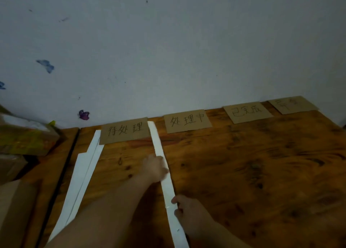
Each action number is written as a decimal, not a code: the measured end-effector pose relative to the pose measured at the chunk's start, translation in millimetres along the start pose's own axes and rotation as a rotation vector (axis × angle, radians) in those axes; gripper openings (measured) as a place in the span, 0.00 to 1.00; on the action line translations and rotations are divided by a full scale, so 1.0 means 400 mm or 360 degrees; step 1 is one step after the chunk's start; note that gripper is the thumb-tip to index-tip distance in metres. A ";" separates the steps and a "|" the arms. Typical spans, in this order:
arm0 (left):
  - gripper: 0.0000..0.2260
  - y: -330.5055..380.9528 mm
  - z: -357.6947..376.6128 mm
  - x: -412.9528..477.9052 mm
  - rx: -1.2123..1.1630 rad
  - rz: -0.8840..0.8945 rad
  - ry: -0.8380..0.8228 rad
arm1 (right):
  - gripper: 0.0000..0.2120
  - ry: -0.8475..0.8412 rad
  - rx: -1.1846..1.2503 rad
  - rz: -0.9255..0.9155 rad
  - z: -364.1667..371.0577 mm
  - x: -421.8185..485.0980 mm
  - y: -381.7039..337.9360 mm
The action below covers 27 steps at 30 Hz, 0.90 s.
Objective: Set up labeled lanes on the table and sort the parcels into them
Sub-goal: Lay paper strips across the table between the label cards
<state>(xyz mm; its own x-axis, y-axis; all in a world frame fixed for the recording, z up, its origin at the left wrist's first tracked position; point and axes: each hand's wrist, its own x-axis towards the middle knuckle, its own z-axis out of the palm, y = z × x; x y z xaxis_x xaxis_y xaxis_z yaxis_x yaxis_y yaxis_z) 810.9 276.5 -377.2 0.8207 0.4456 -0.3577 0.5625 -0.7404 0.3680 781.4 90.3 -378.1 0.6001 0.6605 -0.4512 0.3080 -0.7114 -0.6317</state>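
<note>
My L hand (pixel 155 167) lies on the white paper strip (pixel 159 146) running btwn label 待处理 (pixel 125 131) & label 处理中 (pixel 187 120); it's blurred, can't tell its grip. R hand (pixel 189 208) is nearer me, fingertips pressing the same strip's right edge. Second strip (pixel 84 172) lies flat on the bench (pixel 243 163), left of the 1st label.

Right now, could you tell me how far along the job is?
Done: four cardboard labels lie along the wall, and one white strip lies left of the first label. In hand: the left hand and right hand rest on a second strip between the first and second labels. Left: no dividers yet between the other labels, and no parcels in any lane.
</note>
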 end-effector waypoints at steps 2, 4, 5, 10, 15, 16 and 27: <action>0.24 -0.034 0.036 0.005 0.0298 0.0160 -0.0153 | 0.17 -0.0105 -0.0138 -0.0028 0.029 0.011 0.002; 0.29 -0.060 0.059 0.018 0.0457 0.0294 -0.0233 | 0.18 -0.0178 -0.0340 -0.0071 0.046 0.017 0.007; 0.30 -0.067 0.068 0.026 0.0488 0.0323 -0.0246 | 0.20 -0.0192 -0.0454 -0.0082 0.051 0.019 0.012; 0.31 -0.080 0.086 0.059 0.0512 0.0347 -0.0172 | 0.23 -0.0178 -0.0893 -0.0193 0.052 0.041 0.032; 0.32 -0.076 0.060 0.075 0.0429 0.0264 -0.0116 | 0.25 -0.0153 -0.0934 -0.0158 0.069 0.054 0.035; 0.33 -0.079 0.051 0.066 0.0399 0.0233 -0.0107 | 0.25 -0.0140 -0.0932 -0.0150 0.071 0.051 0.032; 0.25 -0.426 -0.049 -0.360 0.0157 -0.0456 0.0111 | 0.21 0.0009 -0.0839 -0.0661 0.161 -0.007 -0.193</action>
<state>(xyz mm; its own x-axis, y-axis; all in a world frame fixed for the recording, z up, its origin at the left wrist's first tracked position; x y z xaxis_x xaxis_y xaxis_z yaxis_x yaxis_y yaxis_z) 598.9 348.6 -371.5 0.6370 0.6742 -0.3737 0.7622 -0.6233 0.1747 708.5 158.9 -368.6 0.3571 0.9046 -0.2328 0.8329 -0.4212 -0.3589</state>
